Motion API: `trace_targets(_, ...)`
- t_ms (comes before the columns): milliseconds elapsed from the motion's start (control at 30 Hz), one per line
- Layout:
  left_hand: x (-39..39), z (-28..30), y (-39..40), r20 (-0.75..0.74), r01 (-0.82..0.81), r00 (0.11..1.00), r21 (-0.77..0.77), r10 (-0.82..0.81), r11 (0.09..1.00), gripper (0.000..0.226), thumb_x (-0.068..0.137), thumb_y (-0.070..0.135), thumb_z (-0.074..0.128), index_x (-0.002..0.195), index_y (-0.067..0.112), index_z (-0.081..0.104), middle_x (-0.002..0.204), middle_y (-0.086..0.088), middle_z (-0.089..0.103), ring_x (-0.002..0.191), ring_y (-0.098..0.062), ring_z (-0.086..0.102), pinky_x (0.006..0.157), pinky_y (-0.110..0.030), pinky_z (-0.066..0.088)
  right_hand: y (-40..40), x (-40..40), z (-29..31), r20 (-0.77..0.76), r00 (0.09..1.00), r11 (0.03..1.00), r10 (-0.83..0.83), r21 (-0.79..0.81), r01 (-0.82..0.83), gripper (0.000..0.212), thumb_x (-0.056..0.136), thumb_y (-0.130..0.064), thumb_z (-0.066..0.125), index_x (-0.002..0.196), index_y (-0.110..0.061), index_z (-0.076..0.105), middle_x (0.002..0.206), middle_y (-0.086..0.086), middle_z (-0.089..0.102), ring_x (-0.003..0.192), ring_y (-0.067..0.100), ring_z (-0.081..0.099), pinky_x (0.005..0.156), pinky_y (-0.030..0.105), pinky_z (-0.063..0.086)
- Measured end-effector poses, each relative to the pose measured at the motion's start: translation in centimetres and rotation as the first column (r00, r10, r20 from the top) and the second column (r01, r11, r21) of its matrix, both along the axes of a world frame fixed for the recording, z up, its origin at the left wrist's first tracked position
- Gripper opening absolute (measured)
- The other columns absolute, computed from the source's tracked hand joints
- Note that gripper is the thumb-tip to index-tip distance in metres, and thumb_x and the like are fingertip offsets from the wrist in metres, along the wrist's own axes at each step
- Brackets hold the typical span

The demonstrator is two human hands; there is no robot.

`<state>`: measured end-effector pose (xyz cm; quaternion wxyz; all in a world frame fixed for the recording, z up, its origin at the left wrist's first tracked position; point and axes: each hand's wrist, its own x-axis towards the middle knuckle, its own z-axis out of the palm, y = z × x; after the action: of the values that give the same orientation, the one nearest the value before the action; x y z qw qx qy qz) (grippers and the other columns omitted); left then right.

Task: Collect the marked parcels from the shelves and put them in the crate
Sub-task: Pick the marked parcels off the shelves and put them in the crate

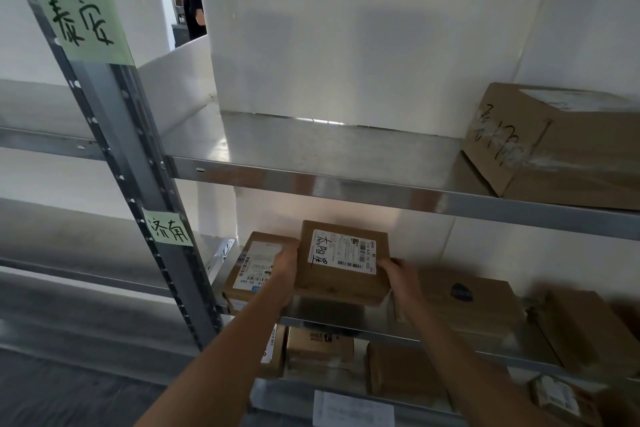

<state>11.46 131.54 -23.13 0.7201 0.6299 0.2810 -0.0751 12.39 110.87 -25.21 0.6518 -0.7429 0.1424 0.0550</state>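
- Closest to the camera are the two bare forearms reaching in, and right under them the bottom shelf (346, 395) with a bunch of blurry cardboard boxes, too smeared to read.
- Left hand (285, 262) grips the left edge of a flat brown parcel (343, 265), right hand (398, 276) is curled on its right edge. So both hands are holding the same box.
- That parcel has a white shipping label with black handwriting on it, which I'd guess is the "mark". It's tilted up toward the camera, apparently lifted just above the middle shelf (346, 315), between its neighbours.
- Just left of it sits another labelled box (252, 270), partly behind the left hand. To the right there's a darker box (474, 302), and more further along.
- Upper shelf (311, 149) holds one big taped carton (554, 146) with scribbled writing, far right.
- Green paper tags (83, 19) with handwriting are stuck on the upright post.
- Progress-wise: looks like mid-pick. No crate in view, so can't tell how many are already in. This one still needs carrying over, and the other boxes probably need checking.
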Motion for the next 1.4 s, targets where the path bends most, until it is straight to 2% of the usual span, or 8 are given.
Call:
trace_targets(267, 0.2, -1.1, 0.7, 0.048, -0.041, 0.998, 0.045, 0.039, 0.998, 0.015, 0.098, 0.027, 0.047, 0.104, 0.023, 0.060, 0.109, -0.007, 0.067, 0.105, -0.025, 0.059, 0.097, -0.044, 0.048, 0.1, 0.0, -0.7, 0.056, 0.998, 0.997, 0.016, -0.072, -0.012, 0.018, 0.089, -0.023, 0.063, 0.101, -0.010, 0.070, 0.098, 0.006, 0.072, 0.094, 0.020, 0.066, 0.085, 0.036, 0.054)
trace_targets(433, -0.3, -2.5, 0.9, 0.023, 0.021, 1.000, -0.028, -0.020, 0.999, 0.019, 0.097, 0.014, 0.048, 0.107, 0.019, 0.064, 0.100, -0.002, 0.065, 0.096, -0.019, 0.056, 0.086, -0.035, 0.045, 0.6, -0.7, -1.8, 0.028, 1.000, 0.999, -0.013, -0.029, 0.013, 0.013, 0.093, -0.017, 0.058, 0.103, -0.015, 0.068, 0.097, 0.001, 0.070, 0.087, 0.011, 0.063, 0.066, 0.018, 0.046)
trace_targets(567, 0.4, -4.3, 1.1, -0.085, 0.093, 0.992, -0.015, -0.094, 0.996, 0.025, 0.092, 0.013, 0.051, 0.109, 0.027, 0.063, 0.121, -0.009, 0.061, 0.114, -0.029, 0.052, 0.102, -0.049, 0.042, 1.0, -0.9, -3.7, -0.053, 0.998, 0.998, -0.033, -0.059, 0.030, 0.018, 0.097, -0.020, 0.054, 0.110, -0.014, 0.066, 0.104, 0.003, 0.067, 0.088, 0.013, 0.061, 0.069, 0.018, 0.046)
trace_targets(800, 0.9, -5.8, 0.1, 0.003, 0.273, 0.954, 0.406, -0.301, 0.872, 0.053, 0.098, 0.003, 0.037, 0.146, 0.026, 0.029, 0.132, -0.007, 0.050, 0.104, -0.016, 0.054, 0.072, -0.018, 0.046, 1.4, -0.8, -6.1, -0.062, 0.994, 0.987, -0.089, -0.138, 0.079, 0.024, 0.098, -0.025, 0.052, 0.114, -0.014, 0.067, 0.100, 0.000, 0.068, 0.095, 0.018, 0.065, 0.085, 0.032, 0.054)
trace_targets(967, 1.4, -4.9, -2.7, 0.253, 0.155, 0.835, 0.743, -0.488, 0.651, 0.062, 0.096, 0.006, 0.041, 0.150, 0.027, 0.022, 0.158, 0.010, 0.011, 0.146, -0.015, 0.015, 0.115, -0.039, 0.031, 0.1, -1.3, -4.2, 0.139, 0.977, 0.923, -0.159, -0.330, 0.197, 0.017, 0.098, -0.025, 0.051, 0.094, -0.014, 0.064, 0.083, -0.003, 0.063, 0.077, 0.014, 0.061, 0.067, 0.023, 0.049)
trace_targets(1100, 1.4, -2.6, -8.9, 0.357, 0.202, 0.757, 0.668, -0.547, 0.716, 0.053, 0.097, 0.010, 0.040, 0.146, 0.027, 0.030, 0.151, 0.006, 0.029, 0.131, -0.020, 0.042, 0.107, -0.044, 0.042, -5.0, -1.9, -1.9, 0.338, 0.911, 0.816, -0.235, -0.440, 0.374, 0.015, 0.098, -0.013, 0.051, 0.100, -0.005, 0.064, 0.088, 0.003, 0.059, 0.082, 0.017, 0.057, 0.073, 0.026, 0.043)
trace_targets(1267, 0.5, -2.5, -17.4, 0.190, 0.374, 0.852, 0.430, -0.487, 0.822, 0.051, 0.098, 0.019, 0.039, 0.148, 0.024, 0.028, 0.143, -0.005, 0.041, 0.128, -0.026, 0.045, 0.103, -0.032, 0.040, -14.9, -1.9, -3.1, 0.288, 0.926, 0.664, -0.244, -0.647, 0.376, 0.034, 0.096, -0.021, 0.051, 0.125, -0.005, 0.058, 0.127, 0.015, 0.057, 0.119, 0.032, 0.050, 0.102, 0.041, 0.038)
trace_targets(1400, 0.6, -5.4, -21.7, 0.089, 0.376, 0.900, 0.337, -0.427, 0.863, 0.050, 0.099, 0.019, 0.041, 0.146, 0.011, 0.030, 0.127, -0.020, 0.052, 0.103, -0.026, 0.057, 0.091, -0.040, 0.049, -20.8, -2.0, -4.3, 0.187, 0.926, 0.769, -0.327, -0.517, 0.376, 0.051, 0.097, -0.025, 0.053, 0.143, -0.007, 0.040, 0.148, 0.016, 0.039, 0.135, 0.033, 0.036, 0.110, 0.044, 0.032)
